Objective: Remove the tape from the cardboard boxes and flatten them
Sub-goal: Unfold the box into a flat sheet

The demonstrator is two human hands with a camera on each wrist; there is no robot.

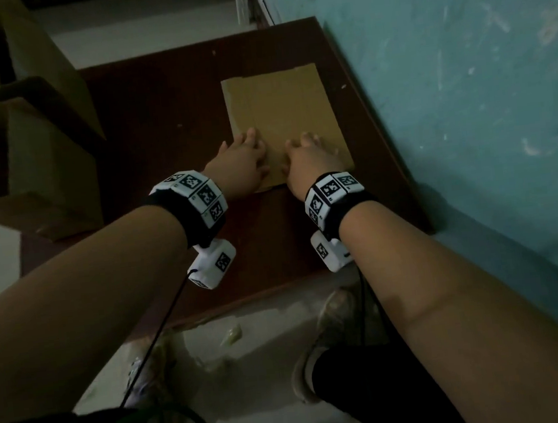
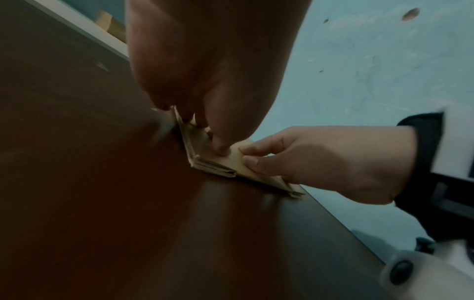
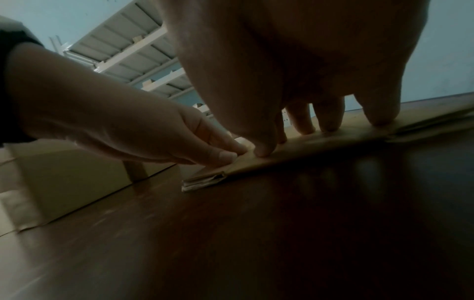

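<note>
A flattened cardboard box (image 1: 283, 121) lies on a dark brown table (image 1: 164, 120), close to the table's right edge and the teal wall (image 1: 464, 88). Its layers show folded on one another at the near corner in the wrist views. Both hands rest on its near end, side by side. The left hand (image 1: 243, 163) lies over the near left corner with fingers spread forward, its fingertips (image 2: 223, 151) pressing down on the top sheet. The right hand (image 1: 311, 158) presses beside it, fingers (image 3: 305, 121) bent and tips down on the cardboard; neither hand pinches anything. At the table's left edge stands an open cardboard box (image 1: 34, 161) with flaps up; its inside is not visible. A white shelf rack (image 3: 143, 50) stands behind.
</note>
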